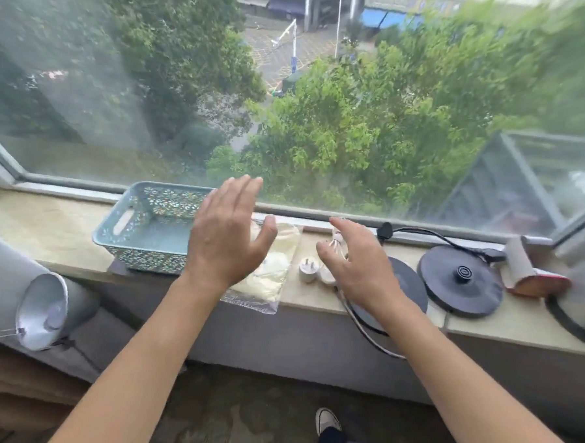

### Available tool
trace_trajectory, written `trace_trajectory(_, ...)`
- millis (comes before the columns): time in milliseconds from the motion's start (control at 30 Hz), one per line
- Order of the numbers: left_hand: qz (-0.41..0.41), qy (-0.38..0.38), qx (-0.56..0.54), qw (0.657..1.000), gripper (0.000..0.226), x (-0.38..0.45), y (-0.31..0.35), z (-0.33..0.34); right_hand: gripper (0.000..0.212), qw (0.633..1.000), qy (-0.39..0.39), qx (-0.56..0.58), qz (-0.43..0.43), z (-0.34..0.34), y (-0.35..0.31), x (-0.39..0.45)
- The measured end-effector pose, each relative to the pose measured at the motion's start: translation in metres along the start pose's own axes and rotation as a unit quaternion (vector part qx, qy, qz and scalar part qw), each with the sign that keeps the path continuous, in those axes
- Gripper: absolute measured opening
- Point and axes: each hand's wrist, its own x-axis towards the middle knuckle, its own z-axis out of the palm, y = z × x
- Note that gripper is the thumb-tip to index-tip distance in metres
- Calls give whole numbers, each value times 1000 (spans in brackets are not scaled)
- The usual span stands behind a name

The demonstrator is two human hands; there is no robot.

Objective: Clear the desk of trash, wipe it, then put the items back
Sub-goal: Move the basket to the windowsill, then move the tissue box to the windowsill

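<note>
1. Down low, near the person, lies a dark floor [227,421] with one shoe [327,421] on it.
2. Past the floor runs a long stone surface [47,227] under a big window [277,86].
3. Both hands hang above it and hold nothing. The left hand [222,238] has its fingers [239,193] straight and spread. The right hand [357,263] has its fingers [344,227] loosely bent.
4. A clear plastic bag [270,276] lies flat just under and right of the left hand. It looks like trash, I think. Its long side runs from the window toward the near edge, and one corner sticks out over that edge. The left hand is nearer to it.
5. A white plug [309,269] sits between the hands, with its white cord partly behind the right hand.
6. A blue basket [139,229] stands left of the bag. Two black round bases [460,275] lie to the right; the right hand covers much of one.
7. The left hand hides part of the bag, so I cannot tell what is inside. The far right side is blurry.
</note>
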Motion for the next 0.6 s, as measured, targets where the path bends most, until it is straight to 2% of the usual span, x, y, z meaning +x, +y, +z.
trace_trajectory(167, 124, -41, -28, 991, 71, -9, 112, 40, 68, 990, 99, -100, 16, -55, 56, -54)
trace_trajectory(333, 187, -87, -83, 975, 75, -28, 216, 71, 64, 967, 180, -158, 87, -125, 118, -125)
trace_trajectory(600, 349, -119, -174, 913, 72, -86, 444, 101, 62, 898, 326, -167, 245, -255, 231, -289)
